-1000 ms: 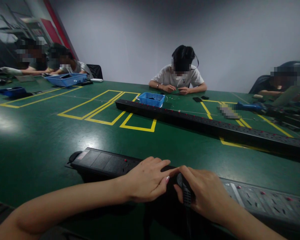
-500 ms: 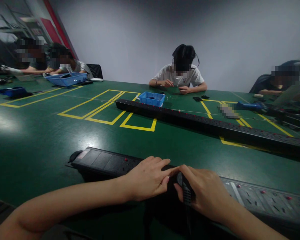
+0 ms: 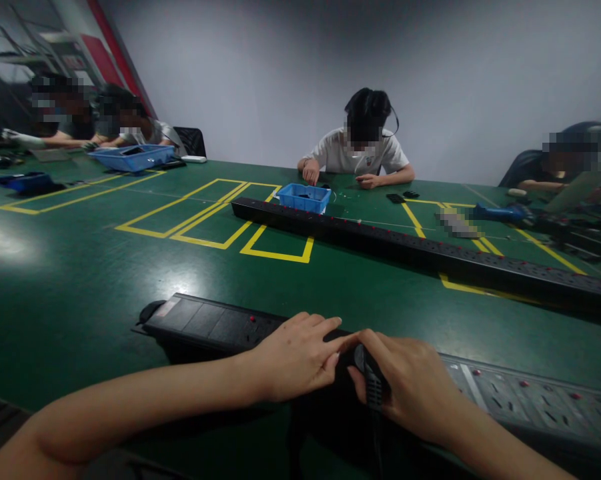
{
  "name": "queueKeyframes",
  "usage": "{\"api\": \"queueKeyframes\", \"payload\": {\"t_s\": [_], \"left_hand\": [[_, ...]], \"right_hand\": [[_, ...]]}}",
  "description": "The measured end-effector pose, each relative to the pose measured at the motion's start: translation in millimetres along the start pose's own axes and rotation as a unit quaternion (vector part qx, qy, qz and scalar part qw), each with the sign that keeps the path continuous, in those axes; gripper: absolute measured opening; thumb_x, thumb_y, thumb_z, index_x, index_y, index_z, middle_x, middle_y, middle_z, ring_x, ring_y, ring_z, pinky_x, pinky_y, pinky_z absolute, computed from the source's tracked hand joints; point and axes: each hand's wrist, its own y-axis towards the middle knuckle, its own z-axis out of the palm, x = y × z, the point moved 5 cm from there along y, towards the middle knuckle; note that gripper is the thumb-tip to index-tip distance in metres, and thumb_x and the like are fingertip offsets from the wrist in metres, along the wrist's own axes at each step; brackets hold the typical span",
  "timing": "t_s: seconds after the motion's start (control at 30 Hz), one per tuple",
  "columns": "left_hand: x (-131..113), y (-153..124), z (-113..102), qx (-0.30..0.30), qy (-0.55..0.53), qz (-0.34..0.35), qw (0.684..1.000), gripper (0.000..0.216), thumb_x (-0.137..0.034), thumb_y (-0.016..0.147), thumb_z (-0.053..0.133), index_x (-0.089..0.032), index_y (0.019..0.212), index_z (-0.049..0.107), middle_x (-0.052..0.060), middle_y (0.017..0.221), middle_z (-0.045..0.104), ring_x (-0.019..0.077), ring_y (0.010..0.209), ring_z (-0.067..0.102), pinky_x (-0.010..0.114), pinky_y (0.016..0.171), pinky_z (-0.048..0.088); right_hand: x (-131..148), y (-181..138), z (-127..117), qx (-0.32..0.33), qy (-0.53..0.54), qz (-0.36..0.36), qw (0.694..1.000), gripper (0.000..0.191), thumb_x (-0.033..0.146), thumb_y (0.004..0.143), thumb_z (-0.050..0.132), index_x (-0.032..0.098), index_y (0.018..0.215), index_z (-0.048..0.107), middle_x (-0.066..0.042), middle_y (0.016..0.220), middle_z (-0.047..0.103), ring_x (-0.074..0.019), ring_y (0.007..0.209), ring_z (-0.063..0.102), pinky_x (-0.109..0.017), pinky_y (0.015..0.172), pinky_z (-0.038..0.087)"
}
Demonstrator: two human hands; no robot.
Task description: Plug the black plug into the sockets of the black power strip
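Green table (image 3: 80, 287) — black bar (image 3: 380, 243) lies between socket strip (image 3: 200, 321) and blue bin (image 3: 303, 203).

At twelve o'clock, a big plain wall (image 3: 240, 87), pale grey, darker up high. At ten o'clock, a slanting red stripe (image 3: 122, 59), a red board (image 3: 97, 60) beside it and some grey bars (image 3: 11, 44), all blurry. Also at ten, closer in, a black chair (image 3: 193, 141). Between two and three, a dark chair (image 3: 516, 168). Across the middle, a wide green table (image 3: 95, 287) with yellow lines (image 3: 275, 257). Soft white shine (image 3: 183, 287) on top, between eight and nine. Past the edge at eight, deep shadow (image 3: 0, 427).
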Motion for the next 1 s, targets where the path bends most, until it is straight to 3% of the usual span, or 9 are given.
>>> {"api": "queueKeyframes", "payload": {"t_s": [1.0], "left_hand": [[0.8, 0.6, 1.6, -0.005, -0.015, -0.003, 1.000, 0.042, -0.027, 0.087, 0.039, -0.023, 0.128, 0.041, 0.010, 0.121, 0.053, 0.0238, 0.104, 0.053, 0.038, 0.084, 0.044]], "right_hand": [[2.1, 0.0, -2.7, -0.014, -0.015, -0.009, 1.000, 0.015, 0.028, 0.084, 0.042, 0.018, 0.092, 0.051, -0.003, 0.075, 0.063, -0.0163, 0.065, 0.061, -0.025, 0.054, 0.038]]}}
